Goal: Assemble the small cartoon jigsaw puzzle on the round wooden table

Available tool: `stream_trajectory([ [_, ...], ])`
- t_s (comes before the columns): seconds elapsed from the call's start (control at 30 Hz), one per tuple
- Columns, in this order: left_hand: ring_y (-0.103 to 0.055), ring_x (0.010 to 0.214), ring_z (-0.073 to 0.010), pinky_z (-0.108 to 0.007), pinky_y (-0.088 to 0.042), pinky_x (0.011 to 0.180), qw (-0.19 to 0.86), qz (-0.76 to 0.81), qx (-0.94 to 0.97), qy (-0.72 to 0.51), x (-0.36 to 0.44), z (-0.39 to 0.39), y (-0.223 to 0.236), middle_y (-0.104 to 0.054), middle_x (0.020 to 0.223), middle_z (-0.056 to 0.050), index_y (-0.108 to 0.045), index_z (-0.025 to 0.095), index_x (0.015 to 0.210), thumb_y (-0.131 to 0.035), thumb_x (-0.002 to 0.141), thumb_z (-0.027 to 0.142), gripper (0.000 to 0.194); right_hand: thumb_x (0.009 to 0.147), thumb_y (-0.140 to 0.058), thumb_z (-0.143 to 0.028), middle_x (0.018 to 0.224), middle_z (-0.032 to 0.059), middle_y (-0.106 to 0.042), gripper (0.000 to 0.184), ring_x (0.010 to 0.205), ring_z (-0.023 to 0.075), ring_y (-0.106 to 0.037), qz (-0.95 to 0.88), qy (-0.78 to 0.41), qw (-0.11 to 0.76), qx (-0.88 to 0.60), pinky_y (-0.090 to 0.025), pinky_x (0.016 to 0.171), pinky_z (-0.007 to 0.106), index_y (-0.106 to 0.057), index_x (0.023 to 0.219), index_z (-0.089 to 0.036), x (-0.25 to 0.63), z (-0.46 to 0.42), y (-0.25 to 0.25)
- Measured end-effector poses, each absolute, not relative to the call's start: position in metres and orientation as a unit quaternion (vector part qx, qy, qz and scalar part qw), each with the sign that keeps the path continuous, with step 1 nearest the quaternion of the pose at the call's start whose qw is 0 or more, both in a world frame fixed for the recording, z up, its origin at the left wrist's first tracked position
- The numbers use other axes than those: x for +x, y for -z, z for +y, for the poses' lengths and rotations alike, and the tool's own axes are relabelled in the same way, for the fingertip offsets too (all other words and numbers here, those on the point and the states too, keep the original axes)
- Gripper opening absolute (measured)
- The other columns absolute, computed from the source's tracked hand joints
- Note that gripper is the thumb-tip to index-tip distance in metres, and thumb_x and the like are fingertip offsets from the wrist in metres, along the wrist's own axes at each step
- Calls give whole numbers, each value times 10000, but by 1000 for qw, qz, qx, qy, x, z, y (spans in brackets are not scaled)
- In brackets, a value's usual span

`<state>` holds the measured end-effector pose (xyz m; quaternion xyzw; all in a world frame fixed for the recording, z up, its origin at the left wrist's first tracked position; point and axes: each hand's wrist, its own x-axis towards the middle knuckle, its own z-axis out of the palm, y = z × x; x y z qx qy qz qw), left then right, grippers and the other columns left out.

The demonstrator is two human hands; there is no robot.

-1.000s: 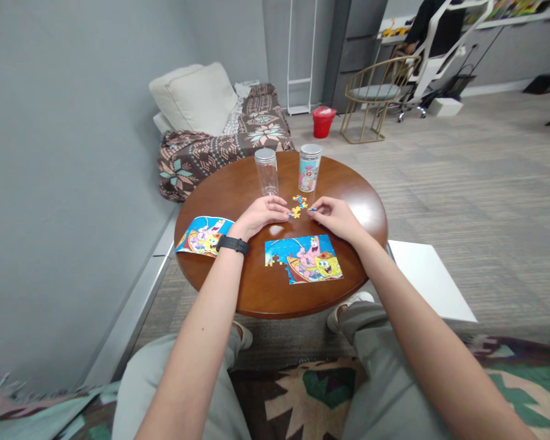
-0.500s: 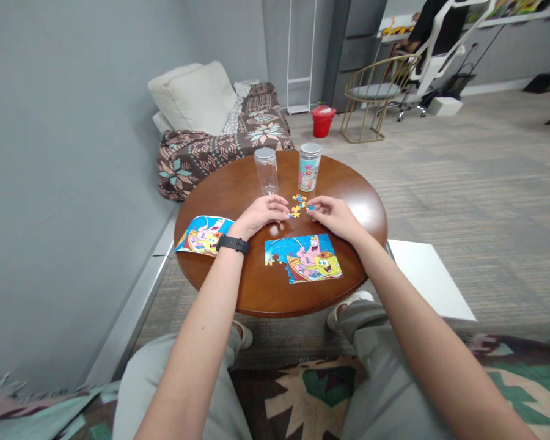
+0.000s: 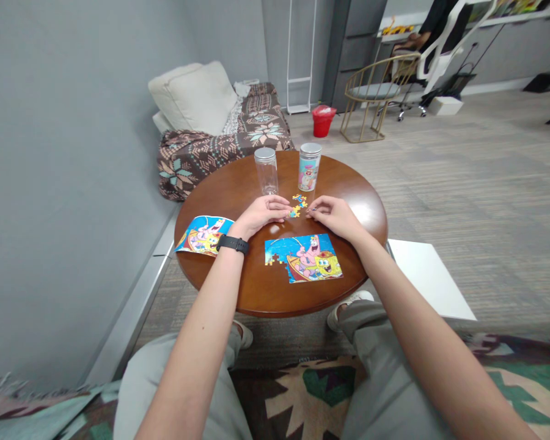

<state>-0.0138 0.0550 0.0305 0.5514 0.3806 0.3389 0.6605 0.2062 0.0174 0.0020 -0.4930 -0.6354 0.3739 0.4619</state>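
Observation:
Loose puzzle pieces (image 3: 299, 200), yellow and blue, lie in a small heap between my two hands. My left hand (image 3: 266, 211), with a dark band on its wrist, has thumb and fingers together on a puzzle piece (image 3: 293, 214) at the heap's left side. My right hand (image 3: 332, 214) pinches another puzzle piece (image 3: 312, 209), seen nearly edge-on, right of the heap. Closer to me lies the partly joined cartoon puzzle (image 3: 305, 258), with a gap at its lower left. A printed picture sheet (image 3: 204, 234) of the same scene is partly behind my left wrist.
On the round wooden table (image 3: 266, 299) stand a clear jar (image 3: 268, 174) and a jar with a cartoon label (image 3: 308, 168), both silver-lidded. A white board (image 3: 428, 278) is at the right, below the tabletop. Beyond are a covered seat (image 3: 256, 122), red bin (image 3: 323, 122) and gold-framed chair (image 3: 376, 91); a person sits farther back.
The piece in my right hand has turned from its blue face to nearly edge-on. My left fingertips have shifted slightly right, toward the heap. The seated person behind has moved an arm.

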Motion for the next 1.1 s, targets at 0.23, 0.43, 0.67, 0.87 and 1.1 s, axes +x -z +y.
stream_trajectory([
  [0.23,-666,659,-97,-235,-515,700,659,390,542,-347,-14,55,-31,-655,696,25,-579,119,829,-795,594,-3,342,680,-797,-372,805,57,-720,331,744,189,-711,-602,-407,487,-485,-576,712,329,-526,766,-204,203,17,-1],
  [0.43,-650,648,-88,-230,-505,681,653,395,546,-345,-14,54,-32,-648,705,21,-596,111,862,-805,611,18,339,705,-765,-392,713,36,-702,267,679,187,-687,-628,-377,463,-498,-562,681,327,-600,785,-198,205,16,-3],
  [0.67,-669,691,-96,-232,-530,713,662,392,543,-338,-12,54,-32,-681,743,-9,-599,124,843,-793,703,110,240,745,-712,-359,859,59,-714,172,741,185,-655,-669,-290,452,-513,-549,745,337,-703,792,-194,208,17,-5],
  [0.87,-671,699,-97,-229,-540,736,666,406,533,-328,-11,56,-33,-701,792,-44,-640,117,830,-737,796,159,111,794,-638,-318,772,22,-683,251,640,149,-603,-668,-310,451,-504,-529,686,308,-703,1000,-191,208,17,-4],
  [1.1,-657,670,-94,-241,-542,730,662,411,533,-331,-11,57,-31,-687,767,-37,-659,117,833,-727,814,190,101,730,-663,-252,717,15,-677,99,643,156,-624,-666,-313,443,-511,-527,694,305,-660,806,-190,206,15,-7],
])
